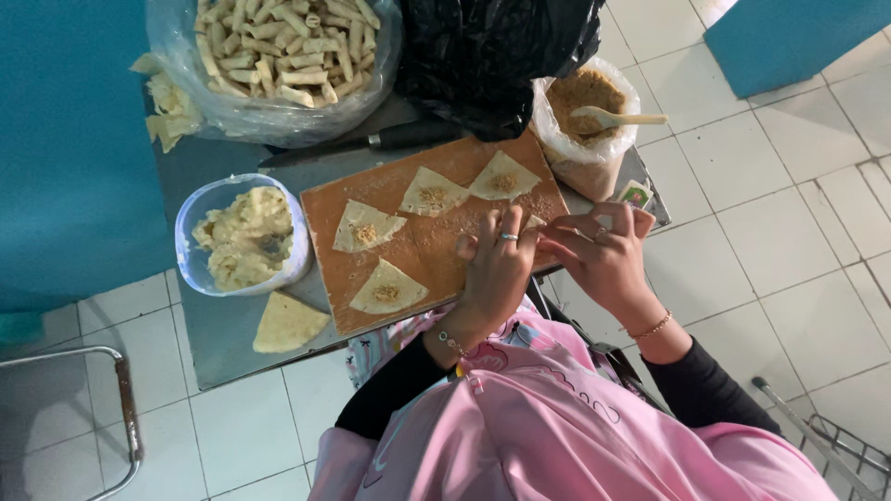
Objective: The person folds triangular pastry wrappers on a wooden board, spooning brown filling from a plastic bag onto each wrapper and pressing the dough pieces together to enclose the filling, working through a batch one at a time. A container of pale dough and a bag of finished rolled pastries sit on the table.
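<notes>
I watched both hands work at the right end of the wooden cutting board (pixel 371 199), which lay across the middle of the desk (pixel 223 334). The left hand (pixel 497 269) and right hand (pixel 603 255) pressed together over a dough wrapper (pixel 534 222) (mostly hidden, only a pale corner showed), fingers curled narrow around it. I could not tell how firmly either grip held. Four triangular wrappers with filling (pixel 385 289) lay spread on the board. A plastic tub of pale paste (pixel 243 234) stood at the board's left end, with a stack of bare wrappers (pixel 286 322) near the desk's front edge. A bag of rolled pieces (pixel 278 46) sat at the far edge, and a bag of brown filling with a spoon (pixel 589 102) at the far right corner.
</notes>
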{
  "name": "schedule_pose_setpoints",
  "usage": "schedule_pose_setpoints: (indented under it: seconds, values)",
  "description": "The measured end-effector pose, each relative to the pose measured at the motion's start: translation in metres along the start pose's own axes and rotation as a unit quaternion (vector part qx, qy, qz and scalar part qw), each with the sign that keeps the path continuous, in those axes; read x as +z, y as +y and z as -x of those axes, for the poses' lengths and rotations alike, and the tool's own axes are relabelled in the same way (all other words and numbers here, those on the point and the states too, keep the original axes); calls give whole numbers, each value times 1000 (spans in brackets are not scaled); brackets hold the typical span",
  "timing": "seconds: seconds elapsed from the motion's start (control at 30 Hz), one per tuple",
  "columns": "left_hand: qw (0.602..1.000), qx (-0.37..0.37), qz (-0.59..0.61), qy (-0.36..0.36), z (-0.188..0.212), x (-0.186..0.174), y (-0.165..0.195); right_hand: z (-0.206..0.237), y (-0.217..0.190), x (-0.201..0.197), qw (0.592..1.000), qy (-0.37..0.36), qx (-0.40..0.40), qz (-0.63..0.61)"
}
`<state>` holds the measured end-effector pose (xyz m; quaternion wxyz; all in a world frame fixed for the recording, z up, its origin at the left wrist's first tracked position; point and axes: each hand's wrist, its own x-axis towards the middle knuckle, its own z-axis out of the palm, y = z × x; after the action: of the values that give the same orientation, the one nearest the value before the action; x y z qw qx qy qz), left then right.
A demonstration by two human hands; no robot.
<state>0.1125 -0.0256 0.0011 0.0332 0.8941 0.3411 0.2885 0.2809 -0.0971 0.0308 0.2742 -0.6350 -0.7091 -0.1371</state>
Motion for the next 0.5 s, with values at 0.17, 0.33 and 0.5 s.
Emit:
schedule_pose_setpoints:
  seconds: [0.17, 0.33, 0.5]
  values:
    - [1000, -3, -22, 11, 1, -3, -1, -6, -9, 3, 1000, -4, 23, 10]
    - [999, 13, -36, -26, 1, -7, 0, -9, -21, -3, 999, -1, 40, -8]
    - [997, 4, -74, -12, -4, -9, -2, -8, -27, -3, 999, -21, 36, 23]
